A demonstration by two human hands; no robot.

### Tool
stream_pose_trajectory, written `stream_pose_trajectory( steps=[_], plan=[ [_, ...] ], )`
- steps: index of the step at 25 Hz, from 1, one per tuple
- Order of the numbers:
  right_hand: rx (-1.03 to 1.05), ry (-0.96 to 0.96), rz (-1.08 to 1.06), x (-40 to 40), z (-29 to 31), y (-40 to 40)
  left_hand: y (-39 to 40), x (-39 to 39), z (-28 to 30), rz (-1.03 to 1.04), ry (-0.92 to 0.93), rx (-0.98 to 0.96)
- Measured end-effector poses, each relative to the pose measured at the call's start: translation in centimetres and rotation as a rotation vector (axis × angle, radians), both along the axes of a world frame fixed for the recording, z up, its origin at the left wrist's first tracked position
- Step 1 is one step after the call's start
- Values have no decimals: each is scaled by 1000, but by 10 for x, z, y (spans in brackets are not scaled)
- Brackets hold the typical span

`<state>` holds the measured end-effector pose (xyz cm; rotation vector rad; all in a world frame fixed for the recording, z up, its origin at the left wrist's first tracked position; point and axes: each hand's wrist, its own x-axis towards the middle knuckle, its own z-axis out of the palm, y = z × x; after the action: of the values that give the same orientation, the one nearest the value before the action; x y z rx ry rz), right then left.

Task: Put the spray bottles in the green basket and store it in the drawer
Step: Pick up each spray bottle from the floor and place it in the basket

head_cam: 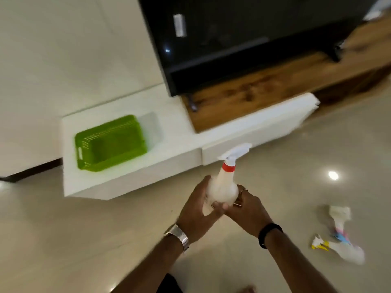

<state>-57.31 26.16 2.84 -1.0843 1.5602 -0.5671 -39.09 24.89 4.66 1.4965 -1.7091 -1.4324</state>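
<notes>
A white spray bottle point(223, 187) with a red collar and white trigger head is upright in front of me, held at its body by both hands. My left hand point(197, 210) wraps its left side and my right hand point(246, 208) its right side. The green basket point(110, 142), perforated and with nothing visible inside, sits on a low white unit point(118, 182) to the upper left of the bottle. Two more spray bottles lie on the floor at the right: one with a yellow trigger point(342, 248) and one with a blue and pink collar point(340, 220). The whole view is motion-blurred.
A white drawer front point(249, 134) juts out slightly below a wooden top point(254, 96). A black screen point(232, 34) stands on that top. Glossy beige floor tiles point(105, 240) spread around me, and a white wall point(74, 49) rises behind the basket.
</notes>
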Motion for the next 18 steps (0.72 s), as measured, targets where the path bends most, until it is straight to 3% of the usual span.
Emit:
stream_pose_trajectory(
  steps=[4,9,13,18],
  plan=[
    [-99,-55,215,145,27,-91,-57,135,24,286,-96,-133],
    [-266,-3,415,304,35,-185,-125,280,27,477,-118,-190],
    [-241,48,469,399,-2,-239,-166,365,-9,515,-209,-153],
    [-125,201,479,446,-62,-272,-168,403,-65,419,-338,-140]
  ],
)
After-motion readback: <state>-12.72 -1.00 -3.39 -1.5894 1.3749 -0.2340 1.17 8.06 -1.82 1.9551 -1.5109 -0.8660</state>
